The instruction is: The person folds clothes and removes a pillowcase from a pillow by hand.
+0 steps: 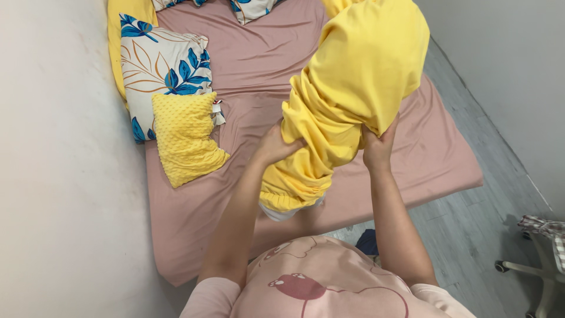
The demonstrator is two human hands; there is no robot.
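At the middle of the frame, the left hand (275, 143) is gripping the bunched side of a yellow pillowcase (353, 82), its fingers closing on the gathered folds. Just to the right of it, the right hand (378, 144) is pinching the opposite edge of the same cloth, thumb and fingers clamped on the fabric. Both hands are holding the pillowcase up above the bed, and it is hanging from the upper centre of the frame down toward the lower middle. A white pillow (282, 211) is peeking out of the open lower end, between the two forearms.

Below the hands, a pink shirt (318, 282) is filling the bottom of the frame. Behind the cloth, a mattress (259, 76) in a dusty pink sheet is lying on the floor, taking up most of the centre. At the upper left, a small yellow dotted cushion (183, 138) is resting on the sheet, overlapping a larger pillow with blue leaves (162, 65). A pale wall (59, 176) is running down the left side, touching the mattress edge. At the lower right, a grey plank floor (471, 218) is showing, with a chair base (541, 271) at the frame edge.
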